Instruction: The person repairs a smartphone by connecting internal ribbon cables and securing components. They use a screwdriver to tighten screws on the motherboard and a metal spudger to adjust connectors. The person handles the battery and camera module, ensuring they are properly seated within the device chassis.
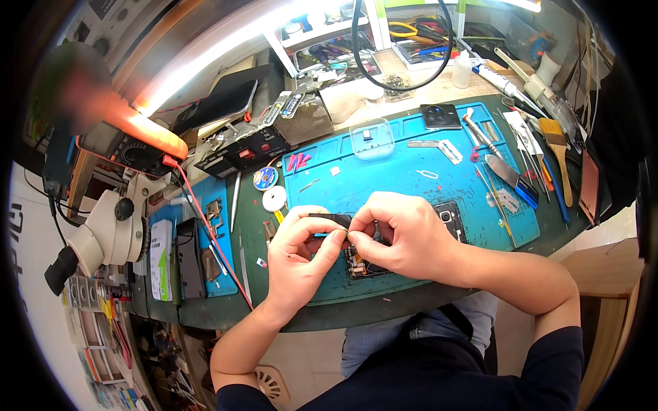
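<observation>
Your left hand (299,248) and right hand (399,236) meet fingertip to fingertip over the opened smartphone (404,241), near the 6 o'clock edge of the blue work mat (411,171). Each grip is pressed together, pinching a small dark part (330,220), too small to identify, between them; holding it close likely steadies fine work. Tweezers and blades (507,161) lie within reach at 3 o'clock, and a microscope (110,229) stands at 9 o'clock on the surface.

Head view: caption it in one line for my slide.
Both hands, left hand and right hand, pinch a small black part above an opened phone on a blue work mat.
</observation>
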`<action>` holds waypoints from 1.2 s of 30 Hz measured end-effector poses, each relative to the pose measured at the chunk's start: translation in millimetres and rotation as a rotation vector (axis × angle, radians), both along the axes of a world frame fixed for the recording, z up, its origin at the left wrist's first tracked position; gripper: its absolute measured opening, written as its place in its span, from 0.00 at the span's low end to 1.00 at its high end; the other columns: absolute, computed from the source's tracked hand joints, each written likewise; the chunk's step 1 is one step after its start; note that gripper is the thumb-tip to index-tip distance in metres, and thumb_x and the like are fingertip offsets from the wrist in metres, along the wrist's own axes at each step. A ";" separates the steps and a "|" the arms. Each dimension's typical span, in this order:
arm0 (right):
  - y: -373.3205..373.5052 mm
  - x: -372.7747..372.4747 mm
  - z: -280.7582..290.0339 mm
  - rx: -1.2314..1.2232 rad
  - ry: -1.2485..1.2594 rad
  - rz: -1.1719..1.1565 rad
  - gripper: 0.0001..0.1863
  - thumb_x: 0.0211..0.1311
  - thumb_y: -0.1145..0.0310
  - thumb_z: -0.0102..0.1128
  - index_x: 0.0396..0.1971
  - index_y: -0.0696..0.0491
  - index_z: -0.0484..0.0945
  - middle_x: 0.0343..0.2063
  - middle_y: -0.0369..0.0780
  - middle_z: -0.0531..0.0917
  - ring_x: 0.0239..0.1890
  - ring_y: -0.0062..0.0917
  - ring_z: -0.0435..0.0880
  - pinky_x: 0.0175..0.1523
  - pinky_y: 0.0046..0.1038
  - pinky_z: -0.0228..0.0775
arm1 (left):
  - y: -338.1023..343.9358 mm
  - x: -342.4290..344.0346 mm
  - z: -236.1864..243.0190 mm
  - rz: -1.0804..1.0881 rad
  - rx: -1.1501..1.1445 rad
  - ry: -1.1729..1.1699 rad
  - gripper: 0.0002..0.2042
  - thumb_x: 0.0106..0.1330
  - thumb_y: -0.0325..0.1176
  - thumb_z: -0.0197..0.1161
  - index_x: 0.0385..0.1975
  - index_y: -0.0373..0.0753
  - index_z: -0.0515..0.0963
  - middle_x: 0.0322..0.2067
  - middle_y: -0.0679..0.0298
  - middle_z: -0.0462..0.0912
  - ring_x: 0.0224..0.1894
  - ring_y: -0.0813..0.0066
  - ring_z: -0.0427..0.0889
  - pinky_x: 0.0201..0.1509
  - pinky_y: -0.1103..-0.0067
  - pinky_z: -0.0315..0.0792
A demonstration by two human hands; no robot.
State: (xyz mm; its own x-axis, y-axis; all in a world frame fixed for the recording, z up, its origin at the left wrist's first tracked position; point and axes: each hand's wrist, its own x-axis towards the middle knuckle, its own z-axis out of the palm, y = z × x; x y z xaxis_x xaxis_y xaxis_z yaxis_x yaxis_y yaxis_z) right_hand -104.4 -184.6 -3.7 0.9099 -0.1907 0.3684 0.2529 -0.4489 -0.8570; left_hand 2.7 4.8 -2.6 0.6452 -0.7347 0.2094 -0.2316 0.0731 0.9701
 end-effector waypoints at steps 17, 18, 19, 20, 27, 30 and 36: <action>-0.9 1.3 -1.8 0.053 0.088 0.052 0.08 0.71 0.68 0.71 0.40 0.57 0.86 0.32 0.39 0.85 0.30 0.22 0.82 0.35 0.27 0.75 | -1.6 0.6 -1.0 0.038 0.024 -0.114 0.06 0.72 0.18 0.67 0.45 0.27 0.83 0.50 0.59 0.78 0.47 0.73 0.87 0.50 0.80 0.88; -0.5 1.0 -0.7 0.057 0.098 0.052 0.08 0.71 0.68 0.71 0.40 0.57 0.85 0.31 0.39 0.85 0.29 0.22 0.82 0.35 0.27 0.75 | -1.6 0.7 -1.7 0.042 0.027 -0.128 0.05 0.71 0.18 0.67 0.44 0.27 0.83 0.50 0.59 0.78 0.47 0.74 0.87 0.49 0.80 0.88; -0.7 1.0 -0.2 0.038 0.092 0.048 0.07 0.70 0.68 0.71 0.39 0.57 0.85 0.31 0.39 0.85 0.28 0.22 0.82 0.34 0.27 0.75 | -1.5 0.7 -2.2 0.046 0.030 -0.142 0.05 0.71 0.18 0.67 0.44 0.27 0.83 0.50 0.59 0.78 0.47 0.74 0.87 0.49 0.80 0.88; -1.4 0.8 0.1 0.020 0.086 0.043 0.07 0.69 0.69 0.71 0.39 0.57 0.85 0.31 0.39 0.85 0.28 0.22 0.82 0.33 0.27 0.74 | -1.6 0.4 -1.9 0.041 0.034 -0.142 0.05 0.71 0.18 0.67 0.44 0.27 0.82 0.50 0.59 0.78 0.47 0.74 0.86 0.49 0.80 0.88; -2.3 0.9 2.5 0.022 0.090 0.013 0.05 0.66 0.72 0.71 0.38 0.56 0.85 0.29 0.39 0.85 0.23 0.19 0.78 0.29 0.25 0.72 | -1.7 0.1 0.7 0.040 0.048 -0.101 0.04 0.71 0.17 0.66 0.42 0.26 0.81 0.50 0.60 0.77 0.46 0.76 0.86 0.49 0.80 0.89; 0.1 5.3 -2.0 0.003 -0.071 -0.041 0.05 0.65 0.74 0.70 0.40 0.56 0.86 0.29 0.38 0.85 0.22 0.18 0.78 0.29 0.25 0.72 | -1.5 1.2 -0.5 0.033 0.057 -0.082 0.04 0.71 0.17 0.66 0.42 0.26 0.81 0.50 0.59 0.77 0.45 0.76 0.86 0.48 0.80 0.89; -4.4 4.1 -1.0 -0.085 -0.098 0.009 0.04 0.64 0.75 0.71 0.38 0.55 0.87 0.29 0.36 0.85 0.22 0.17 0.78 0.28 0.24 0.70 | -1.1 2.8 -1.1 0.022 0.108 -0.159 0.05 0.72 0.18 0.66 0.44 0.26 0.81 0.49 0.60 0.78 0.48 0.75 0.86 0.50 0.79 0.88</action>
